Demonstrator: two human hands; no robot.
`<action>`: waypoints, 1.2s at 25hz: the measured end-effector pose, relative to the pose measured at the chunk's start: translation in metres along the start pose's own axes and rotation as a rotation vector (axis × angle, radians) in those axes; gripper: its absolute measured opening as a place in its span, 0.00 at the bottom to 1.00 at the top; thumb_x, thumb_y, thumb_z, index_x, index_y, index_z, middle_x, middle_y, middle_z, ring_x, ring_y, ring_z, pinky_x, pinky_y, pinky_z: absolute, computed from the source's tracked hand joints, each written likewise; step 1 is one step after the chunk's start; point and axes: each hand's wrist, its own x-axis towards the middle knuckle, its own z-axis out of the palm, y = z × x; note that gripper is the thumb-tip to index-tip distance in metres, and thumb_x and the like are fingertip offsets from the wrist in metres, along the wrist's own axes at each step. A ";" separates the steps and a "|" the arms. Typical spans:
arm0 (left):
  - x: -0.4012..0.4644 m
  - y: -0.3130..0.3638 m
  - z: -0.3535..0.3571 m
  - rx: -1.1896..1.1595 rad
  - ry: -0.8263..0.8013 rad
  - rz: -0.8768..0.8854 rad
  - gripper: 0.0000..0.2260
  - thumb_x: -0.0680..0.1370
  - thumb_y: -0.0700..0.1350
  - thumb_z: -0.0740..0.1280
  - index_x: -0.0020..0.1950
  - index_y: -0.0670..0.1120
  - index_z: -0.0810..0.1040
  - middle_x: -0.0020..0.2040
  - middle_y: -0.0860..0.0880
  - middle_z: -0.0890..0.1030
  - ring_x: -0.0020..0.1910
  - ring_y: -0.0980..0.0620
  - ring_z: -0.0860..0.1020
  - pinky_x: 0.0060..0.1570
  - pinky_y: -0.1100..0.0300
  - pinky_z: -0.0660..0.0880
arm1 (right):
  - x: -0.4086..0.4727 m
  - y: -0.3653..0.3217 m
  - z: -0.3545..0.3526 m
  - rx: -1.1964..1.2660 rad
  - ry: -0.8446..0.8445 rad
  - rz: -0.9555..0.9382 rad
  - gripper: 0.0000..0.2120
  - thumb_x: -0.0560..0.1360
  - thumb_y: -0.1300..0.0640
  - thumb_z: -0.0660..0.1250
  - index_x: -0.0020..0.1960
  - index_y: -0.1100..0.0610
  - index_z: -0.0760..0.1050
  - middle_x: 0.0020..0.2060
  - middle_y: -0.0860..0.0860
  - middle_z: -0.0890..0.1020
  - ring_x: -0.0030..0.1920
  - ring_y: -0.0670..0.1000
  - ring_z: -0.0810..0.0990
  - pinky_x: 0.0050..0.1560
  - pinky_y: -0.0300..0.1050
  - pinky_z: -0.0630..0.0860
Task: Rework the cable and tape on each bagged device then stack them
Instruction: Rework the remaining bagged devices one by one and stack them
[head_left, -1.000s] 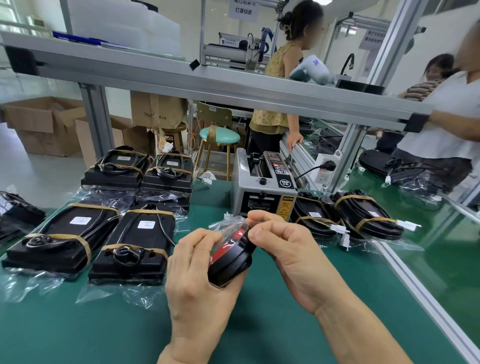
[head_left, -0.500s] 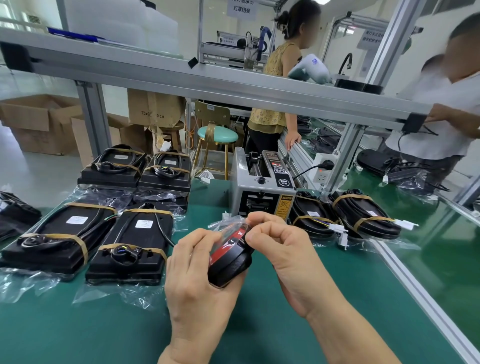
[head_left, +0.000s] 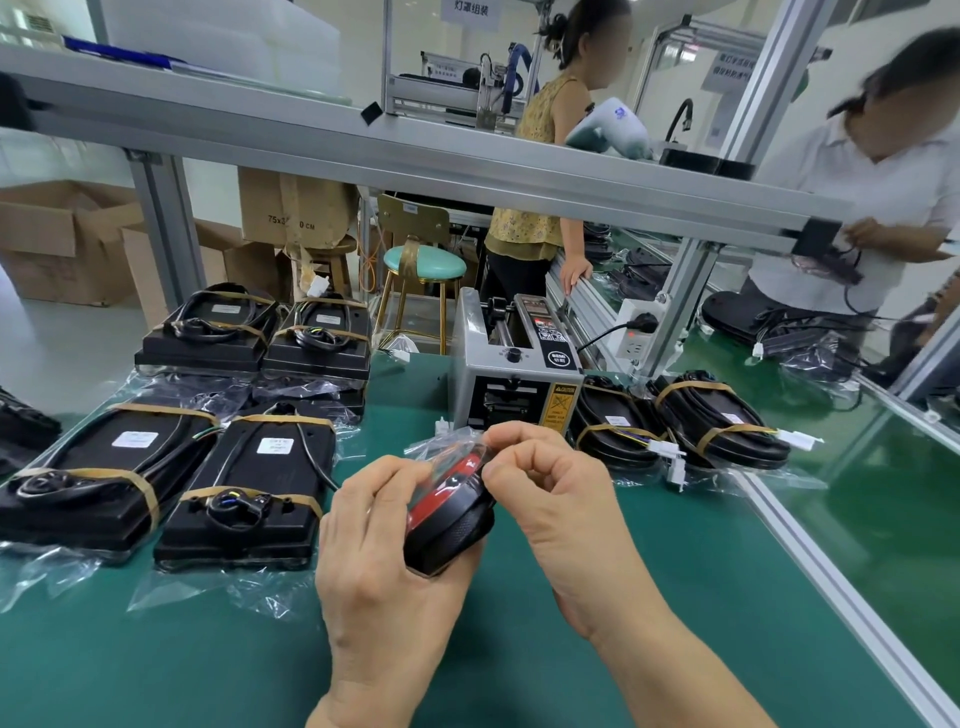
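So: left hand is wrapped around a bagged device, fingers curled over its near side and thumb up along the clear plastic; it sits tilted in the palm, held above the green mat. Right hand pinches the crinkled top edge of the bag between thumb and forefinger, other fingers curled in; that pinch is right at the device's upper end, touching it. Device is a rounded black shell with a fine ribbed rim and a glossy red face under the film. Left of the hands, two flat black bagged units lie side by side on the mat, each with a coiled black cable and tan tape bands across, white label on top. Behind them, two small stacks of the same units. Straight ahead past the hands, a grey boxy tape dispenser with a yellow warning sticker. Right of it, two more dark oval units strapped with tan tape, white connectors sticking out. Aluminium rail crosses overhead; two people stand beyond it.
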 end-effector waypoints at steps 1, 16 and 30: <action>0.000 0.000 0.000 0.000 0.002 0.000 0.21 0.67 0.51 0.73 0.51 0.37 0.81 0.52 0.44 0.78 0.49 0.45 0.78 0.43 0.45 0.77 | 0.000 -0.001 0.000 0.009 -0.003 0.005 0.16 0.70 0.69 0.67 0.27 0.54 0.77 0.50 0.50 0.80 0.44 0.43 0.78 0.48 0.37 0.73; -0.002 0.001 0.002 0.016 0.018 0.010 0.19 0.66 0.48 0.75 0.51 0.37 0.81 0.52 0.43 0.78 0.48 0.43 0.78 0.45 0.46 0.77 | 0.001 -0.008 -0.008 0.287 -0.095 0.190 0.12 0.71 0.67 0.66 0.32 0.58 0.81 0.55 0.51 0.78 0.54 0.47 0.77 0.67 0.49 0.68; -0.005 0.001 0.004 0.010 0.039 0.026 0.19 0.66 0.49 0.74 0.52 0.39 0.81 0.55 0.50 0.74 0.49 0.48 0.76 0.47 0.50 0.75 | -0.006 -0.004 -0.004 0.023 -0.022 0.045 0.14 0.70 0.69 0.68 0.28 0.56 0.79 0.49 0.46 0.79 0.46 0.39 0.78 0.46 0.31 0.72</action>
